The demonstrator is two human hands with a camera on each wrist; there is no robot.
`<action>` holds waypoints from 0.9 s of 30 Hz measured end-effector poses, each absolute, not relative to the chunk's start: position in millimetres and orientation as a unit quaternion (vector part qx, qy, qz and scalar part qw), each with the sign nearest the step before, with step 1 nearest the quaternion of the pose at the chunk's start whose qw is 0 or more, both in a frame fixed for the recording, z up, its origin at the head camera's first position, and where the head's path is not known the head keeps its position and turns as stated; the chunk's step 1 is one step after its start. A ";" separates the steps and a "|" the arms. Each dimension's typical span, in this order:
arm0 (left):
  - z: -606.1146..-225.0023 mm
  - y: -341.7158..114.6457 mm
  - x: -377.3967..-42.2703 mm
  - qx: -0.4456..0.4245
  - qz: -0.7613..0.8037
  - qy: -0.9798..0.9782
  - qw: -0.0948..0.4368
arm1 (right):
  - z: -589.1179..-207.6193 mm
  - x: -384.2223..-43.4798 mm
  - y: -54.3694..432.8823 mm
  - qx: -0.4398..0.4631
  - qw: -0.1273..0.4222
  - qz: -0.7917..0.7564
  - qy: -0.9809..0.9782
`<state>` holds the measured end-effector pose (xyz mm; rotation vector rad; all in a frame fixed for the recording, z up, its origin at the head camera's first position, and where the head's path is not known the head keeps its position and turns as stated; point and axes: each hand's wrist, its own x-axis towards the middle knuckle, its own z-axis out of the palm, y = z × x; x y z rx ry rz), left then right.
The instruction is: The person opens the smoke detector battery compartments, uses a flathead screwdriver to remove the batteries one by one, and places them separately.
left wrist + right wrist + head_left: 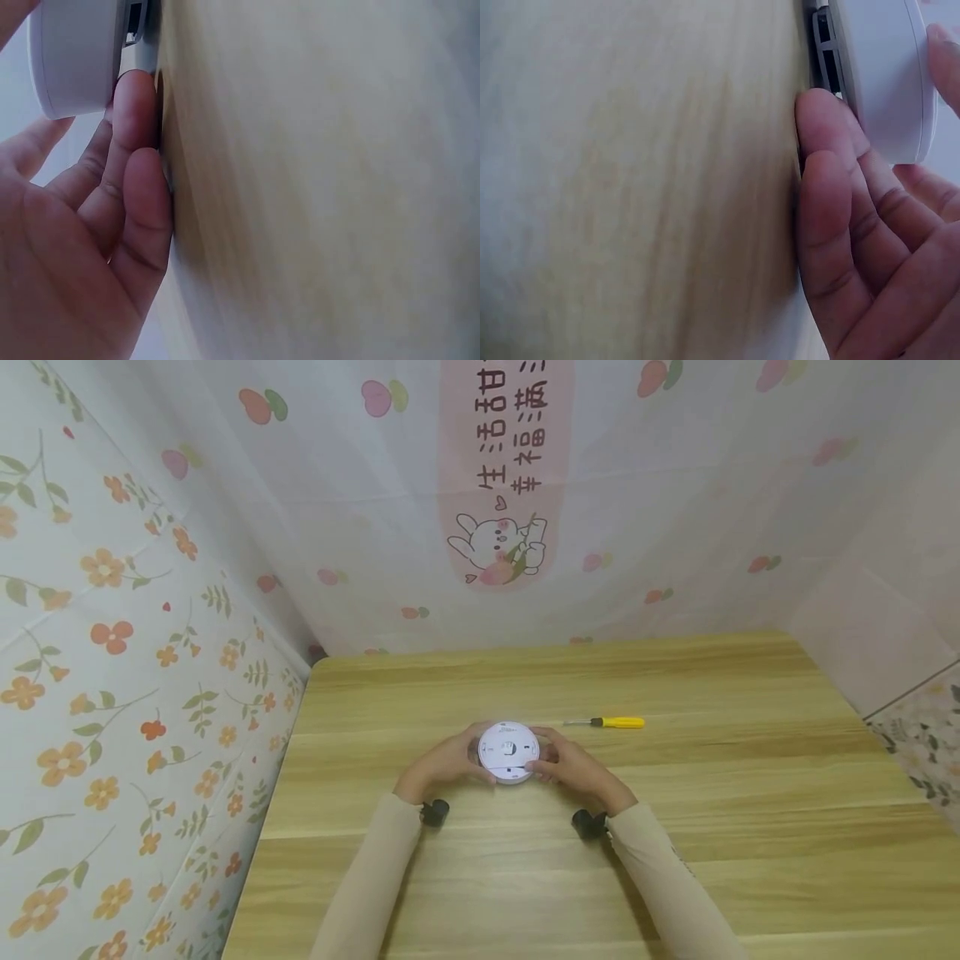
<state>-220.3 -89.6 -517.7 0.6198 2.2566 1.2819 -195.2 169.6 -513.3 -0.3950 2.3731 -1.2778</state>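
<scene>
A round white smoke detector [501, 742] with printed marks and slots on its upward face is held between both hands, close over the wooden table. My left hand [452, 760] grips its left side, with the thumb at the near rim. On the opposite side my right hand [572, 768] holds it, thumb on the near right part of the face. In the left wrist view, curled fingers [135, 112] reach beneath the white side wall [79, 60]. Black vent openings [826, 49] show under the body in the right wrist view, beside the right fingertips.
A screwdriver [618, 722] with a yellow handle lies on the table [750, 827], behind and right of the hands, its shaft pointing left. Small black wrist cameras [435, 812] sit at both cuffs. A printed curtain [337, 510] hangs behind the table, and a floral one on the left.
</scene>
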 end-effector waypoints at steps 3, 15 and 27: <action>-515.4 -89.3 -220.3 0.219 0.468 0.822 0.239 | -513.9 -197.2 169.8 -0.139 0.196 -0.436 0.868; -522.1 -88.9 -227.0 0.224 0.478 0.814 0.243 | -508.7 -200.5 161.9 -0.196 0.087 -0.396 0.893; -518.7 -88.3 -223.2 0.238 0.467 0.818 0.236 | -513.4 -200.3 150.2 -0.214 0.083 -0.396 0.889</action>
